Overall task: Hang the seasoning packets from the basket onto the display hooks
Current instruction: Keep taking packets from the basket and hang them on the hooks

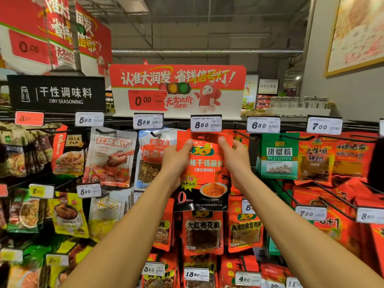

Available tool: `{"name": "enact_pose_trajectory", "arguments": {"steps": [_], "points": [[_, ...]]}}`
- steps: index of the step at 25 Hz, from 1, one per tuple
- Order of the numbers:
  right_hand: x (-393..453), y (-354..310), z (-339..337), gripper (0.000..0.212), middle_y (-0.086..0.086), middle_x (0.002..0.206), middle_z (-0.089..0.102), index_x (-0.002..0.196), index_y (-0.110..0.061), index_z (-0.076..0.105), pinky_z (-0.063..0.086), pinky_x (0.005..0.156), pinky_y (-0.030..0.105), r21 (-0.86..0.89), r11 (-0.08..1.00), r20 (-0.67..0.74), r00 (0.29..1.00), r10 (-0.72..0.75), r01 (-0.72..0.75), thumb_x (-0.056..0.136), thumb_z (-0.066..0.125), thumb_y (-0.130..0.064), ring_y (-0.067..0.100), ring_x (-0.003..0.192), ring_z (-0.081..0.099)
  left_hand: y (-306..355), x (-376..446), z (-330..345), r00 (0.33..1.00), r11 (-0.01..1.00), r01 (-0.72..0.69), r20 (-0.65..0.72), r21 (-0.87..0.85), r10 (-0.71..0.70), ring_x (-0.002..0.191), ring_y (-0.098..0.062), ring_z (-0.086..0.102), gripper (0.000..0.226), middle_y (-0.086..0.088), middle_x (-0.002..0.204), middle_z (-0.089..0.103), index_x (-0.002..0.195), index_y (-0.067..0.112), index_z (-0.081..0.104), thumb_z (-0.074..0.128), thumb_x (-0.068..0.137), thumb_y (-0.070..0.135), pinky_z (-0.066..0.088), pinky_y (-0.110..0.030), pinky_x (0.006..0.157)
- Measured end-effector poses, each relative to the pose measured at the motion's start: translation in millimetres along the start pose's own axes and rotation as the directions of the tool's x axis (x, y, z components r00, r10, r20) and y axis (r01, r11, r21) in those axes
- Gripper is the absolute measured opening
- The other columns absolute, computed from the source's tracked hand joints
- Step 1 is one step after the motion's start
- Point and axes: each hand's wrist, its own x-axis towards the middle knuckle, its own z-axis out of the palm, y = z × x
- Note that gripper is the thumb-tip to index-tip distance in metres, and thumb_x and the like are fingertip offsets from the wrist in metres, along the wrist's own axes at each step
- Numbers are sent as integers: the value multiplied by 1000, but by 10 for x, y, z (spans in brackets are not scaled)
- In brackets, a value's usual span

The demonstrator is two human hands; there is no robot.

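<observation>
The hook under the 8.50 tag point(206, 123) was hidden behind the red packet point(204, 173), so I could not tell whether its punched hole was on it, and the basket was out of sight. The packet hung upright, long axis vertical, printed face toward me, just below that tag; the left hand point(176, 161) and right hand point(236, 161) pinched its upper edges, thumbs in front, fingers curled behind. It read "干碟蘸料" and "高辣", and the black sign point(56, 93) at left read "DRY SEASONING".
</observation>
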Motion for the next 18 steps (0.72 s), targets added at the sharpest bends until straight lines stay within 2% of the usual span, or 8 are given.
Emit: {"name": "enact_pose_trajectory", "arguments": {"steps": [4, 7, 9, 12, 15, 17, 18], "points": [[65, -101, 1, 27, -9, 81, 72, 88, -26, 65, 49, 54, 25, -206, 978, -74, 996, -42, 26, 92, 65, -53, 8, 71, 69, 57, 68, 170, 999, 1000, 21, -34, 17, -20, 78, -28, 76, 19, -12, 87, 77, 90, 14, 69, 69, 92, 32, 63, -44, 73], [92, -139, -5, 30, -10, 77, 70, 87, -23, 66, 43, 44, 20, -253, 967, -83, 996, -42, 19, 91, 67, -53, 1, 59, 65, 85, 110, 185, 997, 997, 59, -54, 40, -57, 79, -29, 75, 18, -14, 89, 76, 92, 13, 69, 69, 92, 31, 63, -44, 73], [102, -133, 6, 31, -10, 79, 70, 87, -23, 66, 44, 50, 24, -263, 965, -88, 995, -40, 16, 89, 69, -54, 5, 67, 66, 81, 130, 178, 996, 996, 73, -54, 57, -70, 79, -30, 75, 20, -14, 90, 76, 95, 11, 69, 70, 91, 31, 63, -45, 72], [105, -97, 20, 26, -11, 79, 68, 83, -26, 63, 46, 57, 27, -281, 959, -96, 994, -55, 26, 89, 70, -50, 11, 76, 66, 79, 114, 173, 994, 994, 100, -39, 50, -99, 75, -28, 74, 21, -14, 91, 76, 98, 12, 69, 70, 91, 32, 62, -37, 62], [34, -116, -7, 24, -8, 90, 69, 94, -25, 61, 53, 69, 34, -288, 957, -81, 995, -65, 39, 91, 68, -48, 16, 87, 68, 38, 48, 118, 997, 989, -21, -71, 145, 31, 81, -26, 74, 22, -11, 94, 77, 95, 15, 70, 68, 91, 37, 62, -45, 76], [-112, -87, -103, 39, -9, 100, 67, 117, -21, 58, 56, 81, 39, -306, 950, -33, 996, -78, 65, 91, 67, -49, 16, 95, 67, -68, -76, -46, 981, 938, -154, -63, 310, 182, 89, -12, 68, 37, 3, 105, 71, 117, 19, 64, 70, 89, 42, 58, -37, 80], [-218, -32, -165, 51, -15, 104, 64, 130, -21, 51, 54, 83, 36, -321, 943, 16, 996, -84, 85, 90, 67, -48, 11, 97, 66, -144, -142, -169, 981, 910, -182, 6, 372, 193, 97, -7, 63, 60, 9, 115, 63, 136, 21, 52, 74, 85, 42, 54, -34, 85]]}}
